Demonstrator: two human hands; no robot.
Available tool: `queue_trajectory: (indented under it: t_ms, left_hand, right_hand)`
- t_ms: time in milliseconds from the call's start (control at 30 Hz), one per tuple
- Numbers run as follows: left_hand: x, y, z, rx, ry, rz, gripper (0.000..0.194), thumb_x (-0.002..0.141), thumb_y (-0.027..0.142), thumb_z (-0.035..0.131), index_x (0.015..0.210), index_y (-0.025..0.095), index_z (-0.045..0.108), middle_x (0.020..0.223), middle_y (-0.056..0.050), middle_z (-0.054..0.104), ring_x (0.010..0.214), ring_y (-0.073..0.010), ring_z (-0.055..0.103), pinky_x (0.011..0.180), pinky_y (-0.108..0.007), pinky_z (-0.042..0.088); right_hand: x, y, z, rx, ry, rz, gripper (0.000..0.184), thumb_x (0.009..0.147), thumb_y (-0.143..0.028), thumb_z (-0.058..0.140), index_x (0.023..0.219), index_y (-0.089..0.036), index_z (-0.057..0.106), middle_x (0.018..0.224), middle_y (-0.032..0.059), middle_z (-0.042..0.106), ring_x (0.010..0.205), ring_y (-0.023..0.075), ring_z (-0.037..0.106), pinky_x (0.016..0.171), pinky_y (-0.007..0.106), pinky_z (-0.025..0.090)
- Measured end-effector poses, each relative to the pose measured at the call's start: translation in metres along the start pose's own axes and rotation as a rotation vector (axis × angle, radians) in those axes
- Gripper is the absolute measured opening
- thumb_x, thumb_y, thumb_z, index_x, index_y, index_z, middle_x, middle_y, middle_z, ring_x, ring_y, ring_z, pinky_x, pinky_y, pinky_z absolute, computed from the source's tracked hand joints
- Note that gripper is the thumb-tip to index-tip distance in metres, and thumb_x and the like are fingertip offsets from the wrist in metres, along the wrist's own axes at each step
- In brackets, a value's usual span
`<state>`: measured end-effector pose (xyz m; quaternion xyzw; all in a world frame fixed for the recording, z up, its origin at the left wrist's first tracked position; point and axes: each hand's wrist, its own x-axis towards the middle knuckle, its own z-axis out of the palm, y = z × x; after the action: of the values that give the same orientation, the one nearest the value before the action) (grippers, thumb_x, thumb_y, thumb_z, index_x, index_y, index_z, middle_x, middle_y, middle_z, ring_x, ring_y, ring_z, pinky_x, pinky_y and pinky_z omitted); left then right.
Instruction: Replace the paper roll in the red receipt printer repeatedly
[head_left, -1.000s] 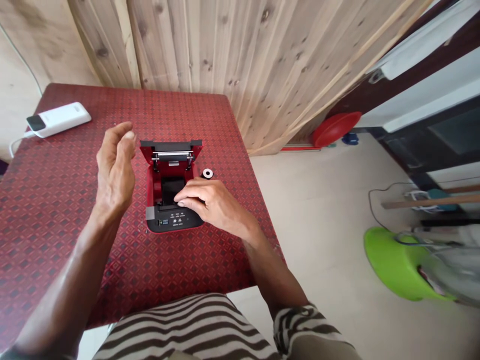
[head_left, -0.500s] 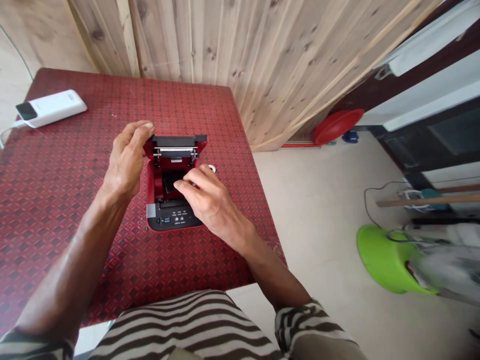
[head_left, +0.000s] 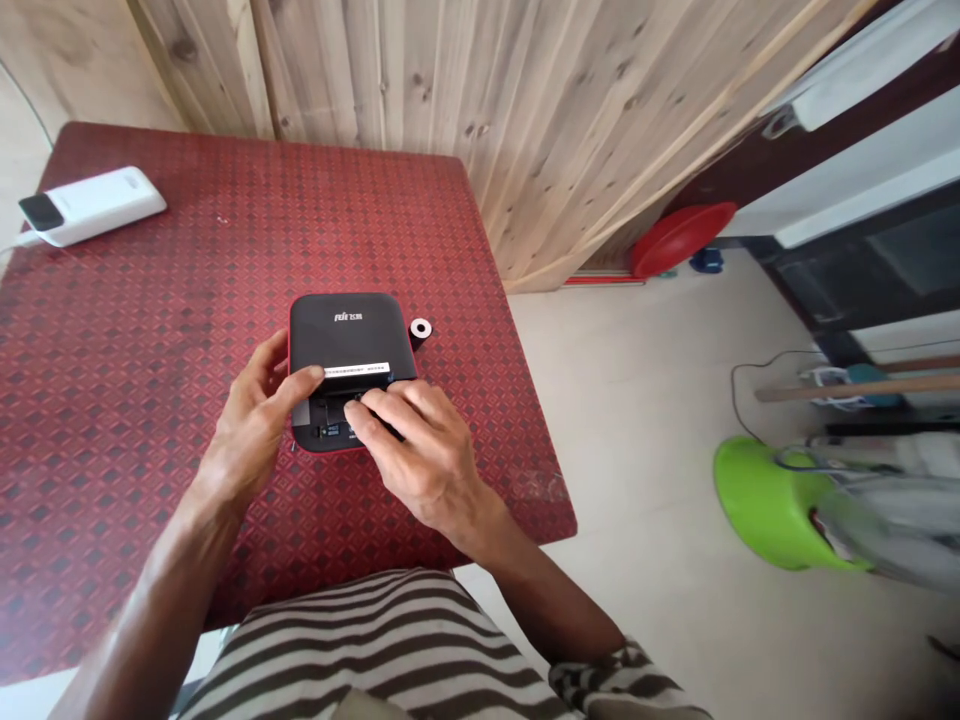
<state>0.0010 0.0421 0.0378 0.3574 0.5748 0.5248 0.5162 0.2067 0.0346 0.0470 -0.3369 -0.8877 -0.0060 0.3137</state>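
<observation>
A small red-and-black printer rests on the table, its black lid lowered over the body with a gap along the front edge. My left hand wraps around the printer's left side, the thumb pressing on the lid's front corner by a white label strip. At the front gap, my right hand has its fingers closed in a pinch on the edge of a dark strip that lies over the control panel. The pinching fingers cover part of that panel. Beside the printer's right side stands a small dark roll with a white ring-shaped end.
A white power bank with a cable lies at the far left of the red patterned table. Wooden planks border the back. On the floor to the right are a green plastic stool or tub and a red basin.
The printer's lid has swung down from upright over the compartment. My left hand came down with it to the front corner, and my right hand moved from inside to the front edge.
</observation>
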Motion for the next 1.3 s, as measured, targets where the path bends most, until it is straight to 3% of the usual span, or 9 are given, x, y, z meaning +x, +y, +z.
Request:
queue_trajectory:
  t_ms: [200, 400, 533, 667, 867, 1000, 1133, 1300]
  left_hand:
    - [-0.003, -0.009, -0.001, 0.012, 0.002, 0.016, 0.073, 0.084, 0.05, 0.09, 0.149, 0.022, 0.069, 0.152, -0.013, 0.075, 0.141, -0.037, 0.071, 0.112, -0.049, 0.063]
    - [-0.004, -0.01, 0.003, 0.063, 0.02, 0.042, 0.073, 0.086, 0.047, 0.085, 0.152, 0.022, 0.068, 0.153, -0.013, 0.074, 0.141, -0.0361, 0.072, 0.115, -0.05, 0.062]
    - [-0.003, -0.012, 0.003, 0.058, 0.032, 0.031, 0.072, 0.084, 0.047, 0.087, 0.15, 0.023, 0.069, 0.151, -0.012, 0.075, 0.137, -0.0358, 0.074, 0.114, -0.051, 0.063]
    - [-0.01, -0.017, -0.004, 0.022, 0.049, 0.043, 0.069, 0.088, 0.049, 0.087, 0.151, 0.025, 0.07, 0.156, -0.011, 0.073, 0.146, -0.0366, 0.068, 0.126, -0.054, 0.054]
    - [-0.034, -0.028, -0.017, 0.061, 0.067, 0.081, 0.054, 0.099, 0.051, 0.077, 0.15, 0.032, 0.073, 0.149, -0.009, 0.076, 0.141, -0.0357, 0.071, 0.122, -0.057, 0.057]
    - [-0.039, -0.032, -0.02, 0.113, 0.068, 0.074, 0.056, 0.1, 0.047, 0.076, 0.154, 0.033, 0.071, 0.147, -0.007, 0.078, 0.141, -0.0354, 0.072, 0.121, -0.056, 0.059]
    - [-0.038, -0.028, -0.017, 0.139, 0.079, 0.055, 0.054, 0.1, 0.047, 0.078, 0.152, 0.034, 0.073, 0.143, -0.007, 0.079, 0.139, -0.0347, 0.074, 0.12, -0.054, 0.06]
    - [-0.04, -0.022, -0.007, 0.101, 0.085, 0.066, 0.054, 0.102, 0.046, 0.074, 0.153, 0.029, 0.07, 0.148, -0.008, 0.077, 0.139, -0.0329, 0.073, 0.116, -0.049, 0.062]
  right_hand:
    - [-0.001, -0.003, -0.002, 0.051, 0.029, 0.161, 0.02, 0.112, -0.016, 0.066, 0.119, -0.024, 0.082, 0.143, 0.012, 0.082, 0.136, 0.0281, 0.073, 0.113, 0.048, 0.058]
    - [-0.003, -0.007, 0.0, 0.086, -0.054, 0.228, 0.025, 0.113, -0.016, 0.062, 0.123, -0.025, 0.083, 0.14, 0.0097, 0.084, 0.137, 0.0275, 0.077, 0.114, 0.048, 0.059]
    - [-0.002, -0.006, 0.001, 0.095, -0.028, 0.21, 0.024, 0.115, -0.018, 0.061, 0.127, -0.02, 0.082, 0.14, 0.0112, 0.084, 0.138, 0.0265, 0.077, 0.116, 0.046, 0.061]
    - [-0.006, -0.005, -0.002, 0.102, -0.012, 0.195, 0.025, 0.114, -0.016, 0.061, 0.131, -0.019, 0.079, 0.14, 0.0119, 0.084, 0.137, 0.0259, 0.077, 0.117, 0.047, 0.062]
    - [-0.024, -0.004, -0.007, 0.093, 0.186, 0.251, 0.031, 0.108, -0.015, 0.071, 0.137, -0.025, 0.075, 0.136, 0.0113, 0.085, 0.129, 0.031, 0.08, 0.11, 0.055, 0.068]
    - [-0.035, -0.004, -0.003, 0.195, 0.241, 0.474, 0.03, 0.111, -0.022, 0.068, 0.141, -0.025, 0.073, 0.136, 0.0128, 0.084, 0.124, 0.0298, 0.083, 0.106, 0.053, 0.071]
    - [-0.044, -0.007, 0.005, 0.526, 0.237, 0.725, 0.027, 0.114, -0.03, 0.064, 0.138, -0.025, 0.074, 0.131, 0.0101, 0.086, 0.111, 0.0242, 0.087, 0.097, 0.043, 0.075]
    - [-0.047, -0.009, 0.011, 0.671, 0.259, 0.854, 0.033, 0.112, -0.042, 0.066, 0.139, -0.024, 0.075, 0.133, 0.0116, 0.086, 0.123, 0.0269, 0.085, 0.102, 0.043, 0.074]
